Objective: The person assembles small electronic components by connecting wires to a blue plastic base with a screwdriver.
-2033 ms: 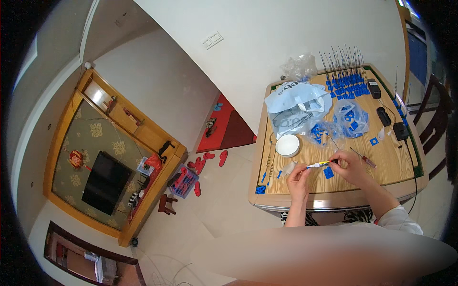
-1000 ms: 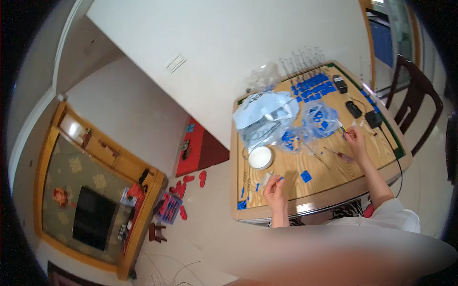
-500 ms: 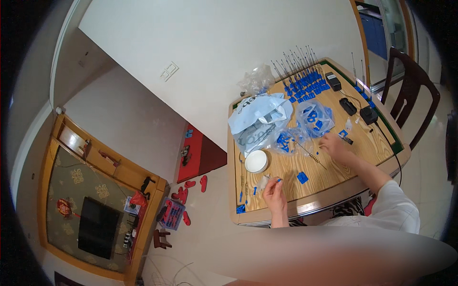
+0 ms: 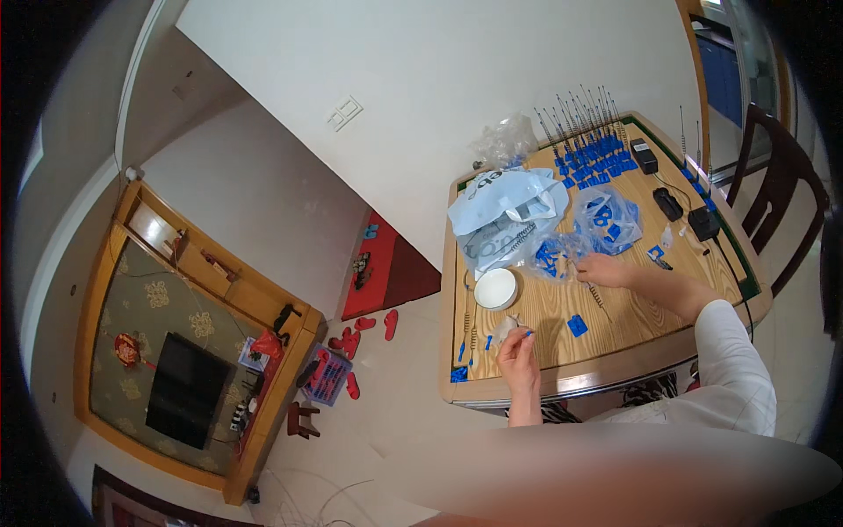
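1. White walls (image 4: pixel 457 61) stand behind a wood table (image 4: pixel 645 312) in the head view. Far to the left is a black TV (image 4: pixel 189 391), and red shoes (image 4: pixel 392 325) lie on the floor.
2. Lots of springs (image 4: pixel 584 132) stand up at the back of the table, with blue blocks (image 4: pixel 597 162) packed at their feet. Those look done to me.
3. Some work looks left. Loose blue parts lie in a small clear bag (image 4: pixel 575 244) and a big clear bag (image 4: pixel 628 224). Two springs (image 4: pixel 466 325) lie flat near the left edge.
4. One blue block (image 4: pixel 577 326) lies alone near the front, between the hands and touching neither.
5. Left hand (image 4: pixel 522 360): its thumb and fingers pinch a tiny blue bit (image 4: pixel 529 334), just below the white bowl (image 4: pixel 496 288).
6. Right hand (image 4: pixel 604 270): its fingers bend down by the small bag, next to a loose spring (image 4: pixel 598 296). I can't tell if they grip anything.
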`<state>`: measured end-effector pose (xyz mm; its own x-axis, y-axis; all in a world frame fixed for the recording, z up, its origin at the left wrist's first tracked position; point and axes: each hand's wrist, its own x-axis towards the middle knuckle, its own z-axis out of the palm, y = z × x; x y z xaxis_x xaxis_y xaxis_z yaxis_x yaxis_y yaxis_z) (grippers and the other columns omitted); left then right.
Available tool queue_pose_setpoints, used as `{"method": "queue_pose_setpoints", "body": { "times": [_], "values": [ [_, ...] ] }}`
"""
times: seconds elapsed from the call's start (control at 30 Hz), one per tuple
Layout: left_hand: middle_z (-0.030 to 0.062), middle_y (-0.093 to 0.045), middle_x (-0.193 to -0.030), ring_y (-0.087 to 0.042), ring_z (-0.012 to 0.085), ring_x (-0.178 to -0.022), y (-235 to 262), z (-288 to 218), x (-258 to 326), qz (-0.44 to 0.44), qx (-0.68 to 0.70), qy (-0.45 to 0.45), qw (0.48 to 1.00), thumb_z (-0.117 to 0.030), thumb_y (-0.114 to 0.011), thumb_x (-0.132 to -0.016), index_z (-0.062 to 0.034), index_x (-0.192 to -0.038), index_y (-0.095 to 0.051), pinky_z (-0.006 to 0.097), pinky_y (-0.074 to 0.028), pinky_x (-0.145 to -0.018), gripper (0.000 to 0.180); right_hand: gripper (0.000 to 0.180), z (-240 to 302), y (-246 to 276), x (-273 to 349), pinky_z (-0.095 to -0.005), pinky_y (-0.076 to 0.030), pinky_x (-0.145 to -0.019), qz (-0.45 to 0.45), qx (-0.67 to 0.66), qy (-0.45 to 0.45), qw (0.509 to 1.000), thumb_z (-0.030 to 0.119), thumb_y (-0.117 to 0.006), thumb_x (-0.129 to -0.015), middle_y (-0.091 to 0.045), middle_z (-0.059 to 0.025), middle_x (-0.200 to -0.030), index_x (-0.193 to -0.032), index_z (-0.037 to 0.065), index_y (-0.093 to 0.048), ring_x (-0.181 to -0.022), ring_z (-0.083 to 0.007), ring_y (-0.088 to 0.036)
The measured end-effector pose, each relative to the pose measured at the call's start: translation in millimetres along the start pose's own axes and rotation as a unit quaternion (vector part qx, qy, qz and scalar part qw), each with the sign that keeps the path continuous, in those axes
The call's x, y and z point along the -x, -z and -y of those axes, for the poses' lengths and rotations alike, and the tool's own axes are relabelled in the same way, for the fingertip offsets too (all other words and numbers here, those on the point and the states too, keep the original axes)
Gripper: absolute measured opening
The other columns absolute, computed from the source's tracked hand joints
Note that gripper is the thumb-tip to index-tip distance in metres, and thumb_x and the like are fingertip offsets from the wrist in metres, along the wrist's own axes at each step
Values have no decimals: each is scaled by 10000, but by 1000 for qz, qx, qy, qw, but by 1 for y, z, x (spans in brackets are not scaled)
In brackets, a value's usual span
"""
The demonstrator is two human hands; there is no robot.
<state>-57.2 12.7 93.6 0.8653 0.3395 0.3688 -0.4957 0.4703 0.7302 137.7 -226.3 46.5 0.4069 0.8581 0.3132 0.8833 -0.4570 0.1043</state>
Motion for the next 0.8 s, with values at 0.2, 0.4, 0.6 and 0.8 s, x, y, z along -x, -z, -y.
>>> {"method": "queue_pose_setpoints", "body": {
  "times": [0.2,0.4,0.6,0.8],
  "values": [
    [93,-630,-924,-586,169,-840,1,1,-1,-3,18,4,1000,95,-599,-784,-18,-930,-637,287,-478,-763,188,93,15,11,4,-385,-412,-727,-44,-7,11,999,134,-516,-770,-522,-72,-879,-833,114,-582,-866,-257,-534],
    [95,-628,-926,-588,166,-842,-5,1,-3,-2,13,17,1000,98,-594,-782,-11,-933,-636,287,-480,-766,191,126,8,8,13,-396,-431,-764,-5,-17,39,999,159,-515,-793,-541,-79,-946,-880,118,-596,-896,-277,-540],
    [103,-621,-932,-586,172,-849,-5,0,-2,-3,11,24,1000,100,-592,-780,5,-926,-631,280,-479,-773,178,203,12,10,19,-401,-455,-825,-29,-200,-105,974,140,-526,-827,-568,-126,-1087,-1002,55,-587,-981,-296,-564],
    [108,-611,-951,-574,175,-881,-3,2,-2,2,14,17,1000,105,-596,-768,9,-913,-629,275,-463,-798,177,182,45,59,-1,-347,-490,-749,-241,-216,-95,941,55,-567,-831,-629,-145,-942,-1009,28,-592,-900,-279,-609]
  ]
}}
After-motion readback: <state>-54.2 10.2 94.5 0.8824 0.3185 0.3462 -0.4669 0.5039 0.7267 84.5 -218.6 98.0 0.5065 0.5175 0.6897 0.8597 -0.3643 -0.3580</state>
